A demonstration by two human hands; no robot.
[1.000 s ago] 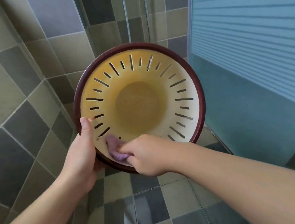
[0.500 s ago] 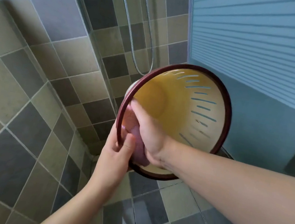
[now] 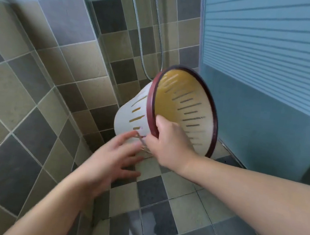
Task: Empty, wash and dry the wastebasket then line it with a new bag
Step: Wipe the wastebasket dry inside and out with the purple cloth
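The basket (image 3: 171,117) hangs tilted in the air above the tiled floor (image 3: 187,209), mouth towards the glass door (image 3: 263,72). The right hand (image 3: 168,144) grips its dark red rim, thumb inside. The left hand (image 3: 114,159) is spread and blurred just below the basket's white wall.

No text, label, brand, number or sign can be read anywhere in the view.
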